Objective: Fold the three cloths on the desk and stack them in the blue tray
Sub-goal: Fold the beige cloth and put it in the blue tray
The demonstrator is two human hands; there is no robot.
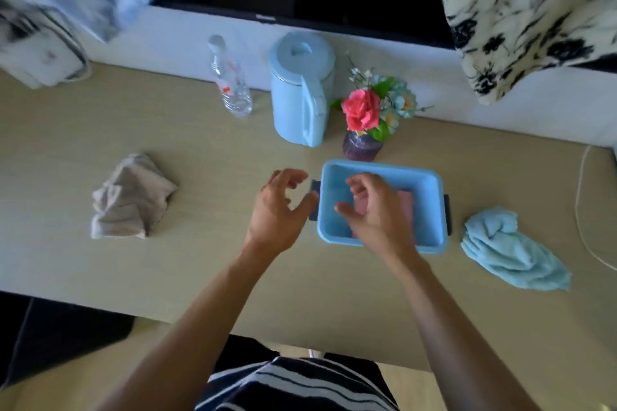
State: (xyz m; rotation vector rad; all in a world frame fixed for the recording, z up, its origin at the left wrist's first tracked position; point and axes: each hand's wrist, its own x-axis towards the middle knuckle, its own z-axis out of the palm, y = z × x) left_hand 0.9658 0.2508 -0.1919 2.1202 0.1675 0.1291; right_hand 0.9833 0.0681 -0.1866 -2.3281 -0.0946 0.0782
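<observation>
The blue tray stands mid-desk with a folded pink cloth lying inside it, mostly hidden under my right hand. That hand hovers over the tray with relaxed, spread fingers and holds nothing. My left hand is just left of the tray's dark handle, its fingers loosely curled and holding nothing. A crumpled beige cloth lies at the left of the desk. A crumpled light blue cloth lies to the right of the tray.
Behind the tray stand a purple vase of flowers, a light blue kettle and a plastic water bottle. A white cable runs along the right end. The desk's front edge is close to my body.
</observation>
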